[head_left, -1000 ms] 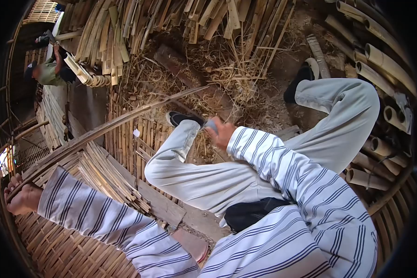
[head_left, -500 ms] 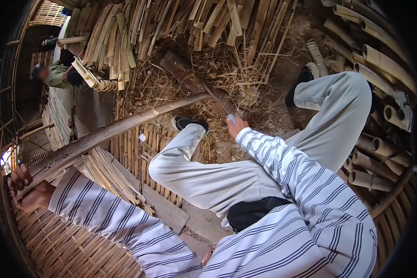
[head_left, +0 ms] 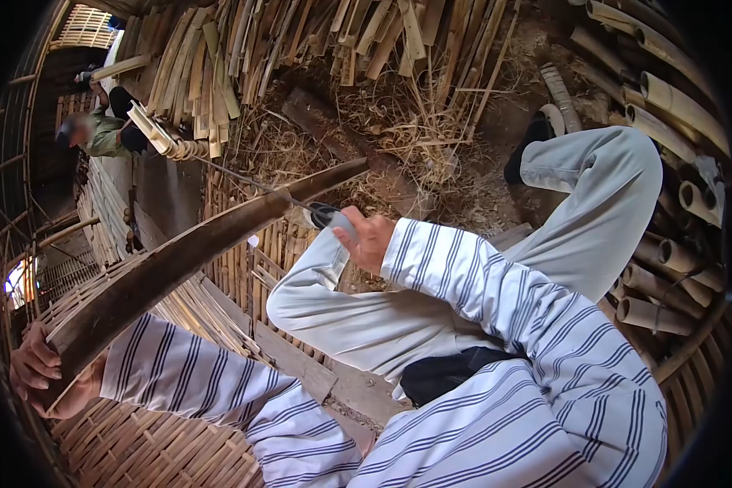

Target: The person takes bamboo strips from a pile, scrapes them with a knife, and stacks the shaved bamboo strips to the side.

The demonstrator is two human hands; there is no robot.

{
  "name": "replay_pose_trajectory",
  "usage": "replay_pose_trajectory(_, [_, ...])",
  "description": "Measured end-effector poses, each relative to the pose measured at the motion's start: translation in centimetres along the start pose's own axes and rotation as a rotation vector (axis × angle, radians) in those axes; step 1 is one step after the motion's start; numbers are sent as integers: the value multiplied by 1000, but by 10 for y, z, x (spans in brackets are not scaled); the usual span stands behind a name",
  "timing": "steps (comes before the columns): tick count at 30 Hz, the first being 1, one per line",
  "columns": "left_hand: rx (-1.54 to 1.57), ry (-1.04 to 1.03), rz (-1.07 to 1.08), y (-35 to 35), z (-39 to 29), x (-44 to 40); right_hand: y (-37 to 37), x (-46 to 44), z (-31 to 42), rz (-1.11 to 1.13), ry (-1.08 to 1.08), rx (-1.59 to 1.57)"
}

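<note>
Gripping a bamboo strip [head_left: 179, 256] in our left hand [head_left: 37, 370], we hold a knife [head_left: 344, 224] across it in our right hand [head_left: 372, 244].

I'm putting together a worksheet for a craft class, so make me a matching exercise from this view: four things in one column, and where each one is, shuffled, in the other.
Things
1. Long bamboo piece
2. Grey handle
3. Curled shavings
4. Hollow bamboo poles

Places
A. Scattered on the ground
B. In the right hand
C. Piled along the right side of the picture
D. Held near one end by the left hand

Right pairs: 1-D, 2-B, 3-A, 4-C
</note>
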State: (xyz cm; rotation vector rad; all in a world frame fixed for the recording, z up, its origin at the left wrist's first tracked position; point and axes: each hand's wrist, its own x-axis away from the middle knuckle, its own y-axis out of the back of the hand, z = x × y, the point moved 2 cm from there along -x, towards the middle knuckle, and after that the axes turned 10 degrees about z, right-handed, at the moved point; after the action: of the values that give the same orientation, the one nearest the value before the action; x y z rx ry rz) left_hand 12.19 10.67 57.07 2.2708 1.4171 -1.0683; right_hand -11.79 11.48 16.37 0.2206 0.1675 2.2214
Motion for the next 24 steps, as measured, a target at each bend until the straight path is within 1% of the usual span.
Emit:
replay_pose_trajectory(1, [-10,9,5,0,-1,0,-6,3,-14,-10,11,-5])
replay_pose_trajectory(2, [-35,-24,-25,-1,0,-1,-10,7,-30,-13,-69,-18])
replay_pose_trajectory(3, [-60,-63,-50,-4,3,-2,-10,6,-35,-34,7,11])
replay_pose_trajectory(4, [-90,-108,-77,-7,4,0,-13,3,-39,-71,38,75])
replay_pose_trajectory(5, [-117,-102,-112,-4,-1,4,-18,5,-43,-100,68,137])
replay_pose_trajectory(7, [-165,-91,-168,5,-8,4,-15,9,-28,-28,-2,137])
replay_pose_trajectory(8, [-59,-35,-113,5,-4,5,-8,7,-18,-6,-34,142])
replay_pose_trajectory(11, [-91,-88,-161,-1,5,4,1,14,18,54,-37,54])
replay_pose_trajectory(13, [-104,-62,-142,-1,4,3,-7,15,32,-30,123,40])
replay_pose_trajectory(14, [-113,-54,-132,-1,1,3,-5,18,40,4,157,68])
replay_pose_trajectory(17, [-137,-45,-139,11,-13,4,3,19,60,17,230,142])
replay_pose_trajectory(18, [-127,-44,-132,12,-14,5,1,16,53,13,206,213])
replay_pose_trajectory(20, [-109,-31,-115,12,-14,4,-13,8,4,-9,121,165])
replay_pose_trajectory(21, [-105,-8,-107,10,-15,4,0,8,-6,157,-232,140])
replay_pose_trajectory(22, [-99,8,-92,9,-14,2,-3,4,-41,181,-427,69])
replay_pose_trajectory(23, [-103,18,-66,7,-11,-1,-5,7,-67,133,-464,154])
replay_pose_trajectory(24, [-107,26,-39,5,-7,-4,3,8,-73,87,-504,236])
